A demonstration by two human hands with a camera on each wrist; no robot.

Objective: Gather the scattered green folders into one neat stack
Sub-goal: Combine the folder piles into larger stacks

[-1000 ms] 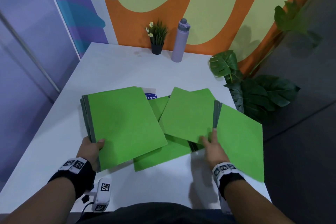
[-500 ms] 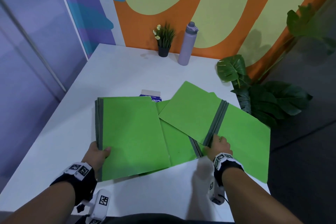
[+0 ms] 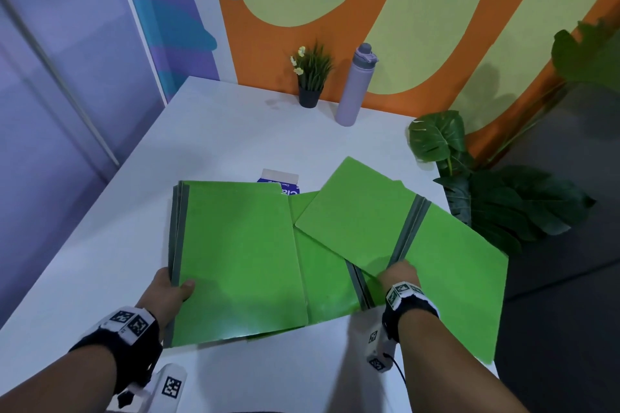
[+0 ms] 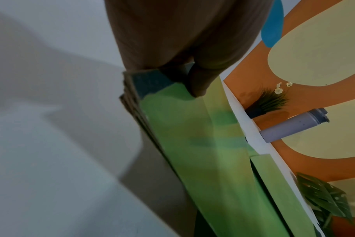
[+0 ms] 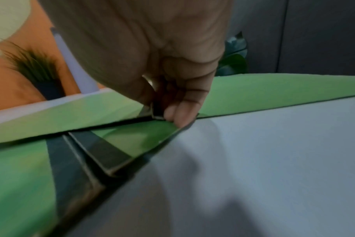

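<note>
Several green folders with grey spines lie overlapping on the white table (image 3: 235,144). My left hand (image 3: 171,288) grips the near left corner of a pile of folders (image 3: 238,251), thumb (image 4: 197,83) on top and fingers beneath, at the spine side. My right hand (image 3: 399,273) pinches the near end of the grey spines (image 3: 407,231) of the right folders (image 3: 463,275), which lie open at an angle and overhang the table's right edge. In the right wrist view my fingertips (image 5: 178,115) close on that spine end. Another folder (image 3: 332,278) lies flat between the two groups.
A blue and white box (image 3: 280,179) peeks out behind the folders. A small potted plant (image 3: 310,77) and a lilac bottle (image 3: 355,84) stand at the table's far edge by the painted wall. Large leafy plants (image 3: 496,198) stand off the table's right side.
The left pile has turned square to me and slid right over the middle folder. My right hand went from resting flat on the right folders to pinching their spine end.
</note>
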